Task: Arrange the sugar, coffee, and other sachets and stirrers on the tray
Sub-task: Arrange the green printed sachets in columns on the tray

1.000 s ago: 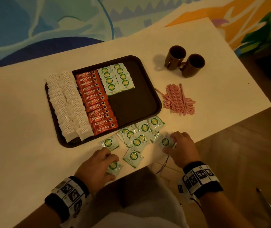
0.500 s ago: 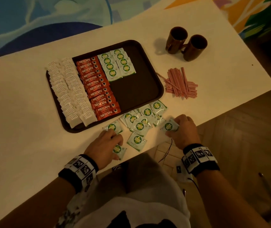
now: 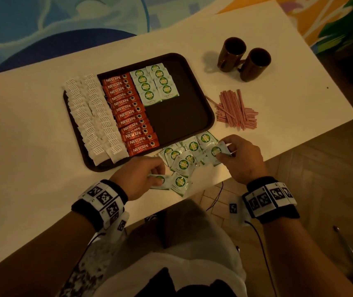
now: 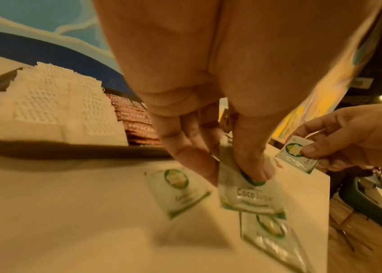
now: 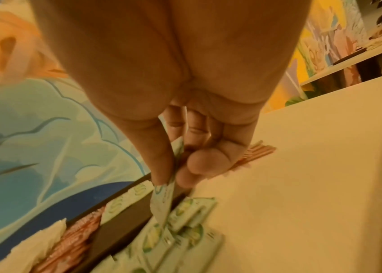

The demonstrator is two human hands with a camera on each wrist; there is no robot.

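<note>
A dark brown tray [image 3: 194,67] holds rows of white sachets [image 3: 92,116], red Nescafe sachets [image 3: 130,113] and green Coco Sugar sachets [image 3: 155,83]. Several loose Coco Sugar sachets [image 3: 182,162] lie on the table before the tray's near edge. My left hand [image 3: 137,179] pinches one Coco Sugar sachet [image 4: 248,194] between thumb and fingers, just above the table. My right hand [image 3: 242,157] pinches another Coco Sugar sachet [image 3: 215,152] at the right of the pile; that sachet [image 5: 163,201] hangs from thumb and forefinger in the right wrist view. Pink stirrers [image 3: 236,110] lie right of the tray.
Two brown mugs [image 3: 244,58] stand at the table's back right. The white table's near edge [image 3: 203,189] runs just below the loose sachets, with wooden floor beyond. The tray's right half [image 3: 177,118] is bare. A colourful rug lies behind the table.
Both hands have lifted their sachets off the table. The right hand has moved up toward the tray's near right corner. The view has shifted closer.
</note>
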